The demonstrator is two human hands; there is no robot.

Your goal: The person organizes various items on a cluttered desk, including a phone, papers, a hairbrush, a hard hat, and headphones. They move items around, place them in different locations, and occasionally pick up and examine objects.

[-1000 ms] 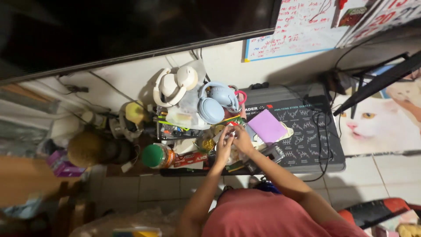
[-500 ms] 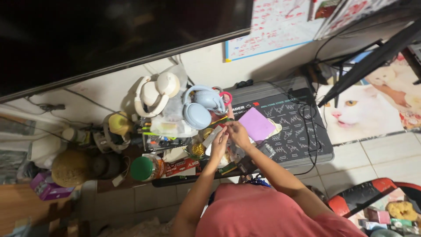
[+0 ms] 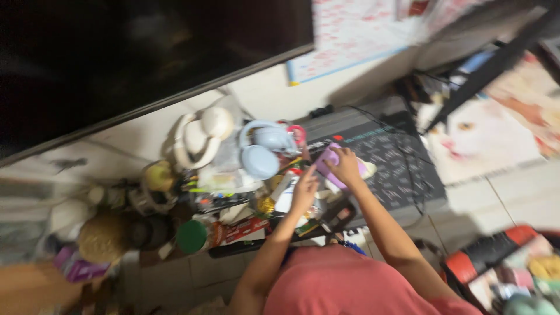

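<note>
Blurrily, right hand [image 3: 345,165] covers purple pad [image 3: 326,162], long axis indiscernible.

Both bare arms are reaching forward from the person's red-shirted torso, converging as they go. The left hand [image 3: 305,188] is hanging palm down, fingers curled loosely; blur is hiding whether they are pinching anything. The right hand [image 3: 344,165] is lying just beyond and to the right of the left hand, fingers bent downward, its forearm stretching back at a slant.
</note>
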